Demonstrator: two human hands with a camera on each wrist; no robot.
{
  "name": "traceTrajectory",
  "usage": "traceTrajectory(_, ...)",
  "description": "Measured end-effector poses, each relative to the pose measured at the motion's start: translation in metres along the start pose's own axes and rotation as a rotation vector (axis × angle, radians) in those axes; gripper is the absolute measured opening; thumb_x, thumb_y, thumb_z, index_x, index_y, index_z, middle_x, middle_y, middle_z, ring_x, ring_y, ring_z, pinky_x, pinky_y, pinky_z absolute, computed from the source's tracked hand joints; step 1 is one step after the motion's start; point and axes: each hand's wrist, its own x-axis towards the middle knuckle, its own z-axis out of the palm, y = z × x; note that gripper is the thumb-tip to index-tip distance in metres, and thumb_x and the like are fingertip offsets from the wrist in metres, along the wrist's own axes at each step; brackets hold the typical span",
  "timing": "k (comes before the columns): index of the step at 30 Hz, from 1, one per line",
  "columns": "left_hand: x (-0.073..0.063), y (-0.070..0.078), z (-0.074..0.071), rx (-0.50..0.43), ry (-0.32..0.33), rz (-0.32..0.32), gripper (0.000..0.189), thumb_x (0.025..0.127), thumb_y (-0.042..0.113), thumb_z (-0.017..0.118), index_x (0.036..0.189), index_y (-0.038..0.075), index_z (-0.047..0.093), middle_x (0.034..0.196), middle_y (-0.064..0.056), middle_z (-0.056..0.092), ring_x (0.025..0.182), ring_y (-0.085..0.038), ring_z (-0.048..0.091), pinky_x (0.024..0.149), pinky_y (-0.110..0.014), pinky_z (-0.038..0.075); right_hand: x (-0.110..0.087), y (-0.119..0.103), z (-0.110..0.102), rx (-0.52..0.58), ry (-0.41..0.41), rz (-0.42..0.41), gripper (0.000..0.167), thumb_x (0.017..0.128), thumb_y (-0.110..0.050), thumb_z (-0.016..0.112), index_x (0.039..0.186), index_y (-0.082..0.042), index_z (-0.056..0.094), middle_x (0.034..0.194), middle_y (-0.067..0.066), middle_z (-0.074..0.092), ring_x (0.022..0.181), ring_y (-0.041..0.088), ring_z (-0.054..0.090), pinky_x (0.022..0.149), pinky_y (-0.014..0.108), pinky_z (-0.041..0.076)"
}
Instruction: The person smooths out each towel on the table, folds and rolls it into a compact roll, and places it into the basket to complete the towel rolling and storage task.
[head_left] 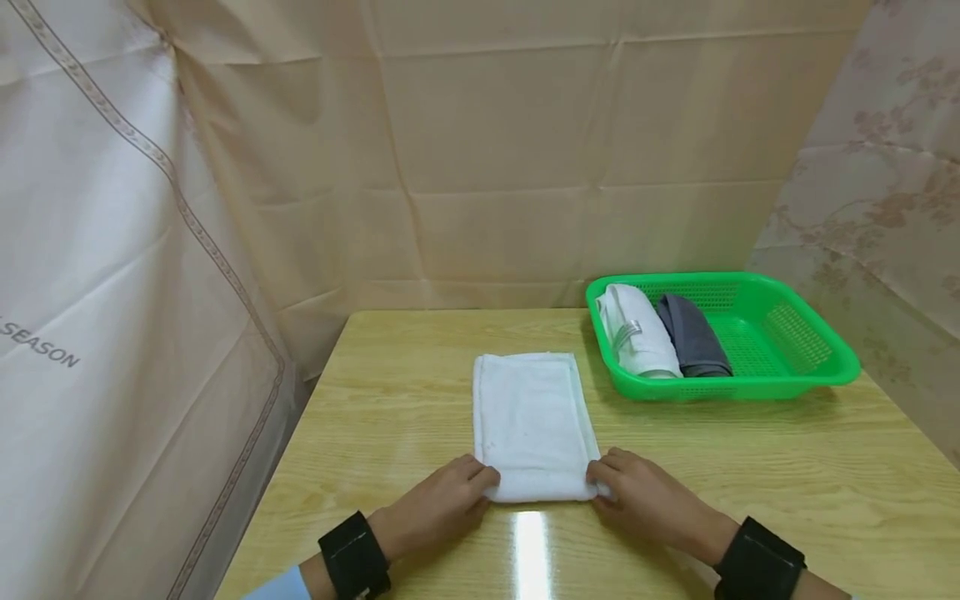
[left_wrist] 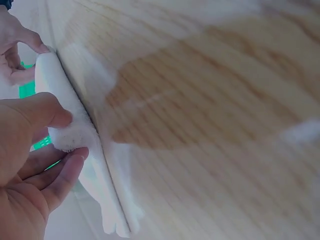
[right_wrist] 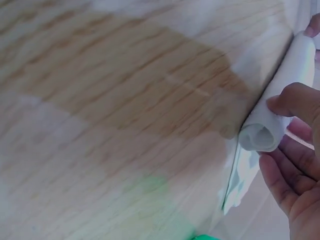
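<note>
A white towel (head_left: 531,412) lies folded on the wooden table, its near edge turned into a small roll. At the roll's left end my left hand (head_left: 446,497) pinches the cloth between thumb and fingers. My right hand (head_left: 648,500) grips the opposite end the same way. In the right wrist view the rolled end of the towel (right_wrist: 257,136) shows a spiral opening, with the thumb on top and fingers beneath. The left wrist view shows the left thumb pressing the roll (left_wrist: 75,127), fingertips under it.
A green plastic basket (head_left: 813,383) stands at the table's back right. Inside it, on the left, lie a rolled white towel (head_left: 637,333) and a rolled dark grey towel (head_left: 693,337). Cloth sheets (head_left: 487,167) hang behind and beside the wooden table (head_left: 360,400).
</note>
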Motion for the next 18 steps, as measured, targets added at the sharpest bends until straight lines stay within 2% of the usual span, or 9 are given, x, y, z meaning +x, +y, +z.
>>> traceTrajectory(5, 0.000, -0.001, -0.001, -0.099, -0.058, -0.062, 0.035, 0.093, 0.001, 0.069, 0.124, 0.009, 0.053, 0.098, 0.000, 0.061, 0.090, -0.009, 0.057, 0.078, -0.016, 0.048, 0.000, 0.000, -0.003, 0.092, -0.061, 0.099, 0.021, 0.085, -0.011, 0.081, 0.105, -0.013, 0.072, 0.091, -0.010, 0.064, 0.080, 0.000, 0.055, 0.067, 0.023, 0.052)
traceTrajectory(8, 0.000, -0.002, -0.002, -0.197, -0.088, -0.121, 0.035, 0.094, 0.001, 0.064, 0.125, 0.012, 0.052, 0.095, 0.001, 0.057, 0.088, -0.007, 0.053, 0.076, -0.017, 0.046, 0.000, 0.003, -0.005, 0.216, -0.116, 0.173, 0.019, 0.090, -0.013, 0.077, 0.108, -0.012, 0.075, 0.093, -0.012, 0.066, 0.079, -0.001, 0.055, 0.066, 0.023, 0.051)
traceTrajectory(13, 0.000, -0.006, -0.002, -0.299, -0.080, -0.190, 0.032, 0.099, 0.004, 0.059, 0.128, 0.020, 0.055, 0.095, 0.007, 0.056, 0.089, -0.007, 0.053, 0.080, -0.022, 0.047, 0.001, 0.011, -0.007, 0.432, -0.170, 0.305, 0.022, 0.095, -0.016, 0.074, 0.116, -0.010, 0.076, 0.095, -0.013, 0.070, 0.077, -0.001, 0.057, 0.067, 0.023, 0.052)
traceTrajectory(18, 0.005, -0.014, 0.000, -0.362, -0.063, -0.249, 0.027, 0.105, 0.008, 0.055, 0.126, 0.024, 0.060, 0.086, 0.011, 0.053, 0.078, -0.005, 0.050, 0.072, -0.021, 0.045, 0.003, 0.019, -0.006, 0.501, -0.175, 0.365, 0.025, 0.096, -0.020, 0.074, 0.117, -0.006, 0.077, 0.098, -0.008, 0.074, 0.081, 0.000, 0.060, 0.070, 0.024, 0.053)
